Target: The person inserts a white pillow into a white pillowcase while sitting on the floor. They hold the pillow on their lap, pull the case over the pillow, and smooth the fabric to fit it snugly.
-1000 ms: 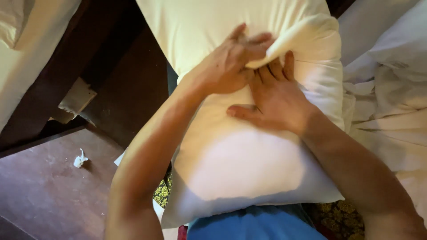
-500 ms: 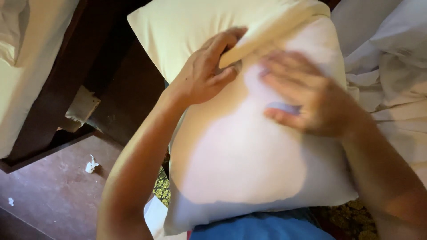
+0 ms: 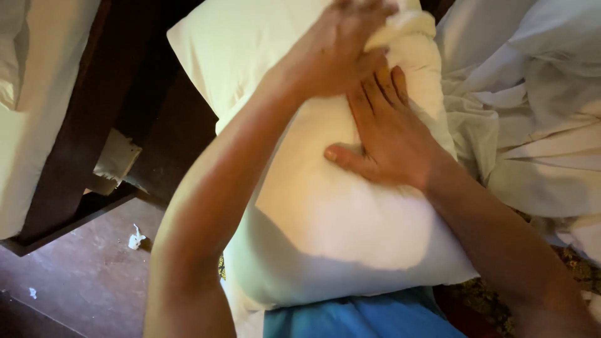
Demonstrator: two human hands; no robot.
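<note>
A white pillow point(image 3: 350, 213) stands lengthwise against the person's body, long axis running away from them. The left hand point(image 3: 335, 53) grips bunched fabric at its far end; just nearer, the right hand point(image 3: 388, 134) presses flat, fingers spread, beside rumpled bed sheets point(image 3: 532, 106).

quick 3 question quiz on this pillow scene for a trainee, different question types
1. True or false: the right hand lies flat, palm down, on the plump white fabric pillow.
2. Multiple choice: what does the left hand grip? A) the crumpled white bed sheet B) the bunched top edge of the pillow's cover C) the dark wooden bed frame
3. Fill in: the small crumpled white scrap lies on the reddish-brown ____.

Key: 1 true; 2 B; 3 floor
</note>
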